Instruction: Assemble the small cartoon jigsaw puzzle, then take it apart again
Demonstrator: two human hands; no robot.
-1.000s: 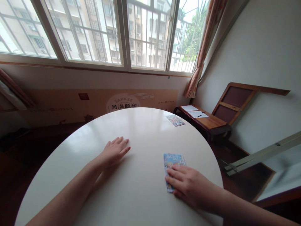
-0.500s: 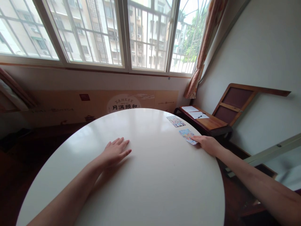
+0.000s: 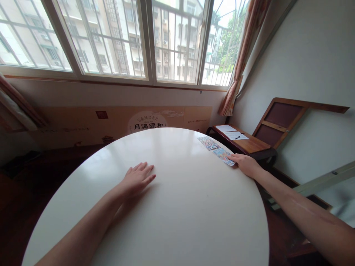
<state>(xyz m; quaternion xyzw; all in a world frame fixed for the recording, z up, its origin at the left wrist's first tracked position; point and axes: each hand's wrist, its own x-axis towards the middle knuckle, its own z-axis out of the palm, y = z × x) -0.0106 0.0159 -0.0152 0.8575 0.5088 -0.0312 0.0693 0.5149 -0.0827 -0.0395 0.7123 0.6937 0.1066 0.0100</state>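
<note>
My right hand (image 3: pixel 246 164) grips the near right corner of a blue, colourful printed card (image 3: pixel 222 155), thumb and fingers at its edge. This card lies at or just over the right side of the white round table (image 3: pixel 177 221). Its far end meets the near edge of a second printed card (image 3: pixel 208 143), which lies flat on the table further back. On the left part of the table my left hand (image 3: pixel 137 178) rests palm down with fingers spread, holding nothing.
Beyond the table's right edge stands a wooden chair (image 3: pixel 260 146) with paper sheets (image 3: pixel 235 135) and a pen (image 3: pixel 237 137) on its seat. A printed cardboard panel (image 3: pixel 116 120) leans below the barred window. Curtains (image 3: pixel 232 96) hang at both sides.
My right hand has pushed the blue card slightly away, up to the other card, closing the gap between them. My left hand has stayed in place.
</note>
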